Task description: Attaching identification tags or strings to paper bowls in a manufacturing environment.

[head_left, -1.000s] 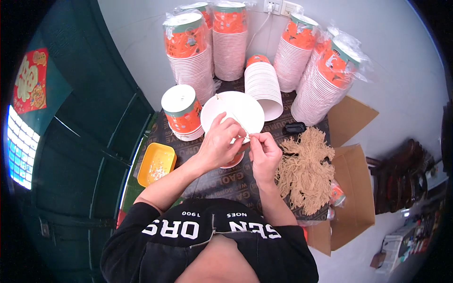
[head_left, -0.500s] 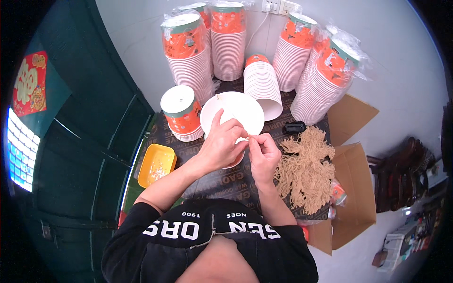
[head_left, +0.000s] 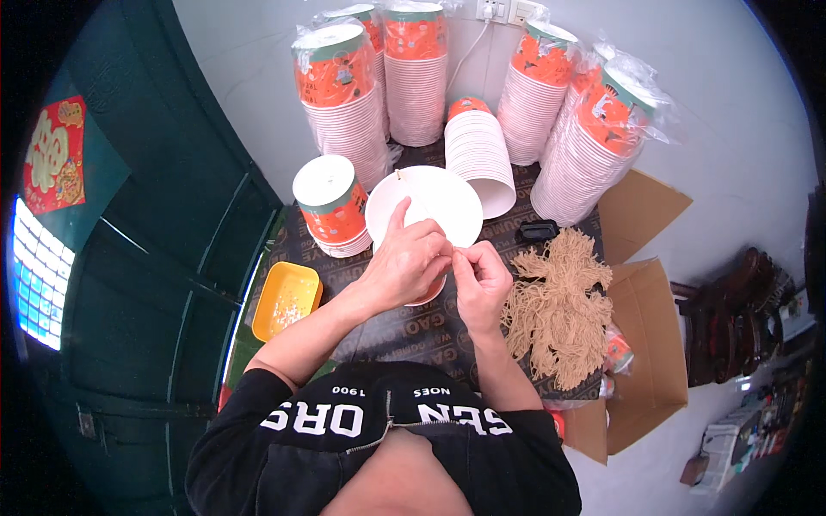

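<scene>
My left hand point(head_left: 411, 262) and my right hand point(head_left: 482, 279) meet fingertip to fingertip at the near edge of a round white disc point(head_left: 439, 193). Both are closed in a pinch, and whatever they hold is too small and covered to name. The left index finger points out over the disc. A short tan strand point(head_left: 398, 175) shows at the disc's far left edge. Below the hands, part of a round orange-and-white rim point(head_left: 428, 294) shows, mostly covered. Right of my right hand lies a pile of tan strings point(head_left: 559, 301).
Wrapped stacks of paper tubs point(head_left: 344, 103) stand along the wall. A shorter stack point(head_left: 331, 206) is left of the disc, and a tilted stack point(head_left: 482, 163) lies behind it. A yellow tray point(head_left: 277, 331) holds small bits. A black object point(head_left: 538, 230) and open carton point(head_left: 650, 344) are right.
The fingertips have drawn slightly closer together, covering the small tan bit that showed between them. The rest stays in place.
</scene>
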The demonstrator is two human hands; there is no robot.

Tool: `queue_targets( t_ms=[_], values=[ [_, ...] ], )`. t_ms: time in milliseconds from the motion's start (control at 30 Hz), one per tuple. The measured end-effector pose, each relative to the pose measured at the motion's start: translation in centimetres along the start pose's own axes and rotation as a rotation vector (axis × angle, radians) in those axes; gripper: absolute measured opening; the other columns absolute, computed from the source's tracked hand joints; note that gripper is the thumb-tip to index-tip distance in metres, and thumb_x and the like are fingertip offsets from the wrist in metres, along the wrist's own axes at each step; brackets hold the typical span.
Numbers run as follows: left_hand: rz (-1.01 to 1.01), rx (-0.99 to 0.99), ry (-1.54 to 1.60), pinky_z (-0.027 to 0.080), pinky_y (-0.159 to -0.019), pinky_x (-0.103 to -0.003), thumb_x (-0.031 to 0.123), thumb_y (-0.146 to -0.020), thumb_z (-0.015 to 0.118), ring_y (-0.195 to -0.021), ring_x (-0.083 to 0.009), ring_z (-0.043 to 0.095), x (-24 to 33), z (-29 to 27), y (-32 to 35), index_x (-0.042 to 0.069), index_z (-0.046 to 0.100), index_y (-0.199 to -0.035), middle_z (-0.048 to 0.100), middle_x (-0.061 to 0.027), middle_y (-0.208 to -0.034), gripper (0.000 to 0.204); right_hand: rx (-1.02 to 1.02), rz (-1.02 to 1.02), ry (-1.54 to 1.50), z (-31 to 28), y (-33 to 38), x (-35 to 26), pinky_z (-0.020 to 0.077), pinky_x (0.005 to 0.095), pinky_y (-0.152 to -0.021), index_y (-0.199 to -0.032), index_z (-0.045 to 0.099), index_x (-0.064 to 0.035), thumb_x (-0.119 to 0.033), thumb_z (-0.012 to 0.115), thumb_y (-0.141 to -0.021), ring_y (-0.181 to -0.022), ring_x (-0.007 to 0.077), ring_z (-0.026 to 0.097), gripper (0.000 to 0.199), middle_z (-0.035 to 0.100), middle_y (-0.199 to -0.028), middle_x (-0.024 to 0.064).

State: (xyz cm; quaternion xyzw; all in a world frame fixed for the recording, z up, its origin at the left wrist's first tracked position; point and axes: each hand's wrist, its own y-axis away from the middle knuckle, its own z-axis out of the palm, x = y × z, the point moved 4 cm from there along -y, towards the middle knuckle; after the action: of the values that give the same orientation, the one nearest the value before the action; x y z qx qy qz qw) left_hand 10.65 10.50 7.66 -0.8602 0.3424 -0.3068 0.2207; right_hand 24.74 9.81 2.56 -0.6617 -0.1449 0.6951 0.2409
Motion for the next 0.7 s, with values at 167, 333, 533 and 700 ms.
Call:
queue_targets(
  t_ms=[167, 333, 533, 700],
  values=[
    [-0.005, 0.002, 0.047, 0.022, -0.115, -0.062, -0.002, -0.076, 0.071, -0.088, -0.0234, 0.064, 0.0, -0.4, 0.0, 0.007, 0.060, -0.084, 0.060, -0.0048, -0.083, 0.016, -0.066, -0.064, 0.068, -0.2, -0.5, -0.7, 0.0419, 0.0253, -0.059, -0.090, 0.064, 0.0027, 0.002, 0.064, -0.091, -0.066, 0.0105, 0.052, 0.001, 0.057, -0.078, 0.0039],
    [-0.041, -0.082, 0.083, 0.014, -0.116, -0.064, 0.001, -0.078, 0.066, -0.086, -0.0233, 0.062, -0.2, -0.8, 0.1, 0.007, 0.057, -0.081, 0.058, -0.0040, -0.081, 0.011, 0.010, 0.001, 0.107, -1.2, -1.3, 0.7, 0.0444, 0.0273, -0.064, -0.107, 0.063, 0.0012, 0.002, 0.057, -0.094, -0.071, 0.0146, 0.053, 0.015, 0.056, -0.084, 0.0072],
    [-0.041, -0.134, 0.079, 0.006, -0.115, -0.068, 0.001, -0.076, 0.063, -0.091, -0.0225, 0.062, 0.1, -0.9, 0.1, 0.008, 0.054, -0.078, 0.058, -0.0030, -0.084, 0.011, 0.054, -0.166, 0.148, -1.6, -2.1, 1.9, 0.0331, 0.0182, -0.055, -0.121, 0.059, -0.0019, -0.005, 0.049, -0.102, -0.064, 0.0021, 0.039, 0.022, 0.048, -0.083, -0.0051],
    [-0.011, -0.186, 0.046, 0.004, -0.114, -0.069, 0.000, -0.075, 0.060, -0.092, -0.0232, 0.061, 0.1, -0.8, -0.1, 0.008, 0.051, -0.076, 0.057, -0.0032, -0.084, 0.012, 0.105, -0.213, 0.237, -2.1, -2.9, 1.5, 0.0358, 0.0220, -0.056, -0.117, 0.059, -0.0005, 0.002, 0.046, -0.100, -0.067, 0.0061, 0.042, 0.023, 0.049, -0.084, -0.0013]
  ],
)
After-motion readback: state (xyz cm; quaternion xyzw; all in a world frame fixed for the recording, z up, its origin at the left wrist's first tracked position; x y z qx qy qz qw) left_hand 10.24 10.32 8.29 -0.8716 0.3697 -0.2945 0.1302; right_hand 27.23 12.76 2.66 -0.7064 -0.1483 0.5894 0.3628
